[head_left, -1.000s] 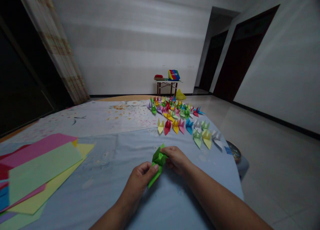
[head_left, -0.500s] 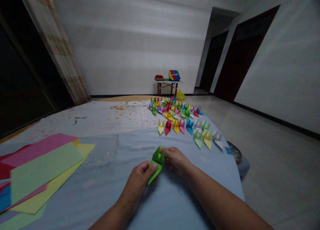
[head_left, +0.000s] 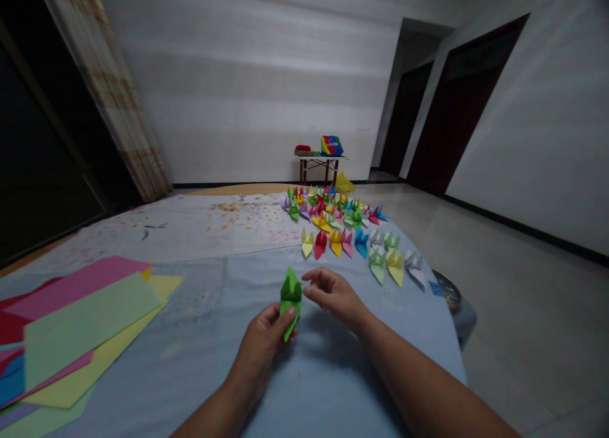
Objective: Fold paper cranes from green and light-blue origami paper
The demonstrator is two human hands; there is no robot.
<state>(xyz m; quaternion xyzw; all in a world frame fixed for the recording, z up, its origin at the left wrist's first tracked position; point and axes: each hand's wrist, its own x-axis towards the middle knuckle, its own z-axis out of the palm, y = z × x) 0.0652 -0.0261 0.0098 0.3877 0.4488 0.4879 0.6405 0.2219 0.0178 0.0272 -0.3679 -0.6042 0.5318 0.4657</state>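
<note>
Head | green origami (head_left: 290, 289) | in left hand (head_left: 265, 332) | beside right hand (head_left: 335, 298)

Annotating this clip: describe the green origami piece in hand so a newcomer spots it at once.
Find the pale-blue tablecloth nearest the viewer. Over its middle, the left hand grips the green origami piece by its lower part. Unlike the origami figures grouped beyond on the right, it alone is held.
</note>
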